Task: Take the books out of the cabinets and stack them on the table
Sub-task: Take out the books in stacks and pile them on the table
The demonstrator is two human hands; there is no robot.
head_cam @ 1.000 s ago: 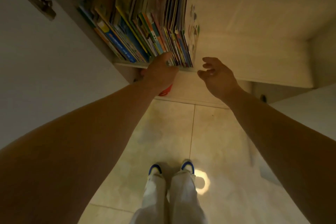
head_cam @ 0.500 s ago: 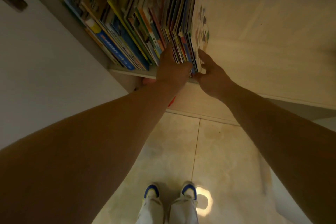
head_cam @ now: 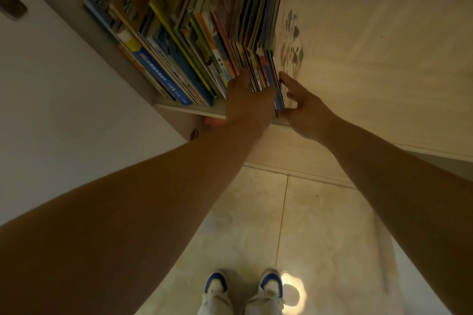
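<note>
Fingers of your left hand (head_cam: 247,100) are reaching in among the books (head_cam: 204,41), tucked between spines so their tips are hidden; I cannot tell whether they are curling round anything. Your right hand (head_cam: 305,107) is lying with its fingers (head_cam: 286,78) straight and close together, flat against the outer face of the last thin book at the right end of the row.

Going from largest to smallest: your two bare forearms are stretching forward and up from the bottom corners of the view, the left one filling much of the lower left, the right one coming in from the lower right. Both are meeting at the front edge of the cabinet shelf (head_cam: 184,110), where the books are standing upright and leaning slightly, packed spine-out. A white cabinet door (head_cam: 64,84) is standing open at the left, just beside the row. Below, pale floor tiles (head_cam: 320,225) are showing between your arms, and your shoes (head_cam: 243,286), white with blue toes, are standing side by side on them.
</note>
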